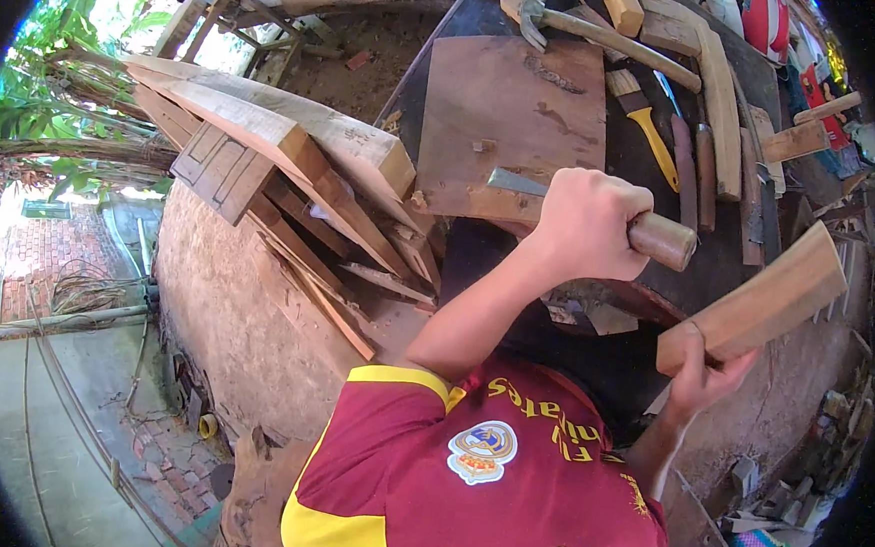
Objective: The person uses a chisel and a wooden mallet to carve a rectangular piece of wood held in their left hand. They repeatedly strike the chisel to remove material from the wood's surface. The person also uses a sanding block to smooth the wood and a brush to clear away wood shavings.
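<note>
My left hand (598, 223) is closed in a fist around a chisel. Its round wooden handle (665, 241) sticks out on the right of the fist, and its flat metal blade (515, 182) points left, over the near part of a square wooden board (508, 107). Lower right, my right hand (707, 375) grips the near end of a thick, slightly curved piece of wood (767, 299), thumb on its face. That piece is held tilted, its far end up to the right. Chisel and wood piece are apart.
Past the board lie a claw hammer (612, 42), a brush with yellow handle (656, 146) and several long-handled tools (704, 175). Long timber beams (349, 158) lean at the left, with a small marked wooden block (221, 175). Scrap wood (795, 486) lies lower right.
</note>
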The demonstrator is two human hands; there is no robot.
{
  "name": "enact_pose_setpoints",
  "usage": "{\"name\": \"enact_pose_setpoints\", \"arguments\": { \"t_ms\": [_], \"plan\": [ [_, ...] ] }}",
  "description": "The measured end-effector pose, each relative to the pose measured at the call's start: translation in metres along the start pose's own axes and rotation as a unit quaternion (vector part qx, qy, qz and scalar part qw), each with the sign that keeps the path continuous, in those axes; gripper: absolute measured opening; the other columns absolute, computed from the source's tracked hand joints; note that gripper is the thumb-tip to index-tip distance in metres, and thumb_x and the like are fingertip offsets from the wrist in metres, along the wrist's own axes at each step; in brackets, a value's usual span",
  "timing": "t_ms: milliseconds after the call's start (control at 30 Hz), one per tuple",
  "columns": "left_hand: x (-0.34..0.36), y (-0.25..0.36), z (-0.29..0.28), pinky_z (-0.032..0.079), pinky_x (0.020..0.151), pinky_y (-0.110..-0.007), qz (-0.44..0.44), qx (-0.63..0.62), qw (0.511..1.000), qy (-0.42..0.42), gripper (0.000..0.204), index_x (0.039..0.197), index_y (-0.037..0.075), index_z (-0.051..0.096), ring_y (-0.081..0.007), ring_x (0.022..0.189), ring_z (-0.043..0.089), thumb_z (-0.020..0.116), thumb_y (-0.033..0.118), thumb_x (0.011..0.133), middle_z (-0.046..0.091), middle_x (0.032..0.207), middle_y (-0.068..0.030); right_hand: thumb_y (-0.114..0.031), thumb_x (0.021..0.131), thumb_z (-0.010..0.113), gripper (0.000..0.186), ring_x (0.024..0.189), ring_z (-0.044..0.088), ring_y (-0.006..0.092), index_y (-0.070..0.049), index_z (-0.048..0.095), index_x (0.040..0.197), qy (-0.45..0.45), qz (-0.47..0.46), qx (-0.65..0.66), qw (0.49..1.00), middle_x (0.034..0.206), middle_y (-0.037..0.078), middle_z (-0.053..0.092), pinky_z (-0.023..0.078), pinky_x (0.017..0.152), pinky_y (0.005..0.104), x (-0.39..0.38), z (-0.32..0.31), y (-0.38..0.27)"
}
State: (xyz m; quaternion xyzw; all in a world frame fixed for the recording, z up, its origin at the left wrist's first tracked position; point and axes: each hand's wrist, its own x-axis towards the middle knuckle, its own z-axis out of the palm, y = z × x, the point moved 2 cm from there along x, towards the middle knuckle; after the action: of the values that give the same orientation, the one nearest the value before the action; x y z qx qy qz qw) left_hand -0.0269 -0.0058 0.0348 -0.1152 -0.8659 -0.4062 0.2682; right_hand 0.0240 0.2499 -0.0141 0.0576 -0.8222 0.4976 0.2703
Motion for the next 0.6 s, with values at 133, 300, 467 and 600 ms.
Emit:
{"name": "enact_pose_setpoints", "arguments": {
  "t_ms": [133,300,467,600],
  "plan": [
    [0.002,0.004,0.008,0.043,0.048,-0.039,0.029,-0.012,0.999,-0.029,0.019,0.059,0.012,0.055,-0.0306,0.054,0.057,0.067,0.019,0.046,0.053,0.056,-0.0085,0.000,0.073,0.074,0.076,0.111,0.052,0.0273,0.007,0.034,0.136,0.027,0.031,0.031,0.999,0.127,0.019,0.048,0.044,0.095,0.0389,0.001,-0.016,-0.001],
    [0.004,0.005,0.019,0.043,0.048,-0.038,0.041,-0.008,0.999,-0.034,0.022,0.061,0.011,0.053,-0.0286,0.057,0.059,0.067,0.021,0.046,0.054,0.058,-0.0071,-0.004,0.069,0.078,0.087,0.120,0.048,0.0309,0.003,0.029,0.141,0.066,0.083,0.050,0.993,0.135,0.020,0.043,0.040,0.102,0.0433,-0.001,-0.027,-0.007],
    [0.006,0.009,0.022,0.043,0.047,-0.038,0.077,-0.037,0.995,-0.056,0.023,0.061,0.011,0.053,-0.0281,0.057,0.058,0.067,0.021,0.046,0.053,0.058,-0.0064,-0.003,0.069,0.078,0.089,0.121,0.047,0.0312,0.003,0.028,0.142,0.081,0.091,0.046,0.991,0.136,0.020,0.042,0.041,0.102,0.0434,-0.001,-0.033,-0.005],
    [0.004,0.009,0.022,0.042,0.047,-0.038,0.085,-0.049,0.994,-0.055,0.023,0.061,0.011,0.052,-0.0279,0.057,0.058,0.067,0.021,0.047,0.053,0.058,-0.0061,-0.004,0.069,0.078,0.089,0.121,0.047,0.0312,0.003,0.028,0.142,0.085,0.103,0.039,0.990,0.136,0.020,0.043,0.041,0.101,0.0432,-0.002,-0.031,-0.009]
  ]
}}
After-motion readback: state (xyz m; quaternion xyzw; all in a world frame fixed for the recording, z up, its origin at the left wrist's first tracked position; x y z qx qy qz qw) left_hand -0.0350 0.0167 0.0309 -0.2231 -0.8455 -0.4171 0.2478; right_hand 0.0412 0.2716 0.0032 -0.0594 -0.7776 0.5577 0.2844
